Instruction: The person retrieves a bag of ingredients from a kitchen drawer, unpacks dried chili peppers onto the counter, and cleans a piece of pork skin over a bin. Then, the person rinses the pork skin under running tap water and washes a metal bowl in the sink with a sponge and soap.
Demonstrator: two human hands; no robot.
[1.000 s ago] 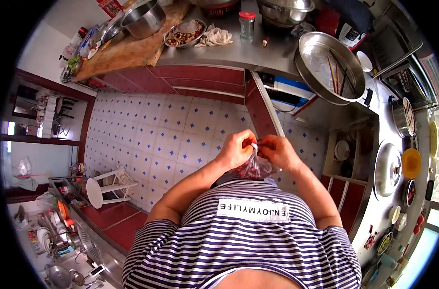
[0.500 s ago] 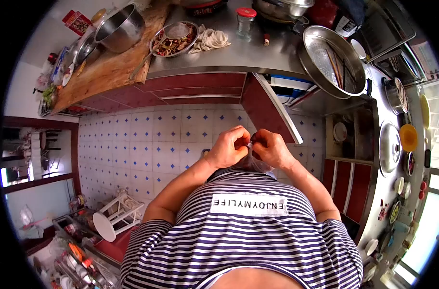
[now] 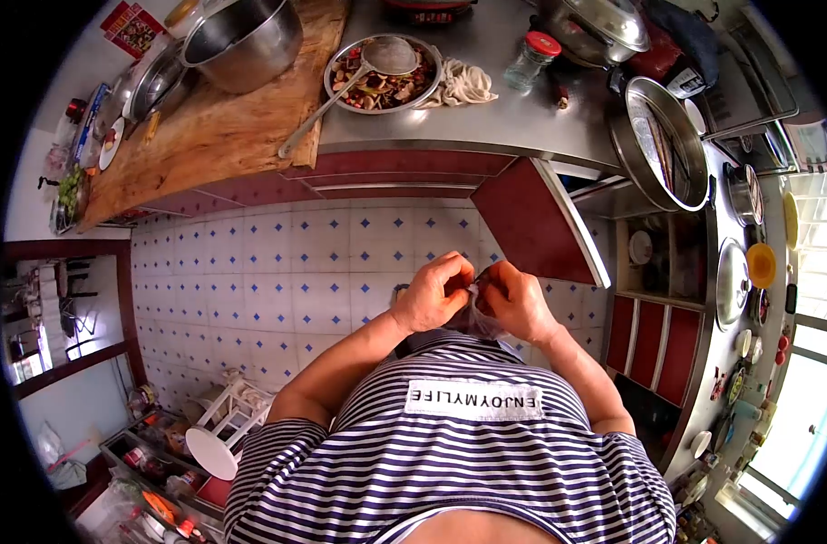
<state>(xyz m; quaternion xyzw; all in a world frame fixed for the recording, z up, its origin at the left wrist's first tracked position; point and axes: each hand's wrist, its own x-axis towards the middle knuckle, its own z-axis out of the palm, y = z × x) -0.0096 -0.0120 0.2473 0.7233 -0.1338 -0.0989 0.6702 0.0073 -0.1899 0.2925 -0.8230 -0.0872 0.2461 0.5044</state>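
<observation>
My left hand [image 3: 434, 292] and my right hand [image 3: 517, 302] meet in front of my striped shirt, fingertips nearly touching. Both pinch the gathered top of a clear plastic bag [image 3: 477, 324]. The bag hangs below the fingers, partly hidden behind them, and its contents are hard to make out. Beyond the hands, an open red cabinet door [image 3: 539, 220] juts out from under the counter.
A steel counter [image 3: 468, 127] holds a bowl of food [image 3: 391, 91] with a strainer across it, a cloth [image 3: 465, 84], a red-lidded jar [image 3: 532, 62] and a large pan [image 3: 658, 145]. A wooden board [image 3: 196, 136] bears a pot [image 3: 243, 45]. A white stool [image 3: 216, 451] stands lower left.
The view has turned, so the counter and its bowl appear larger and shifted. Both hands still pinch the bag, its top now closer gathered between the fingertips.
</observation>
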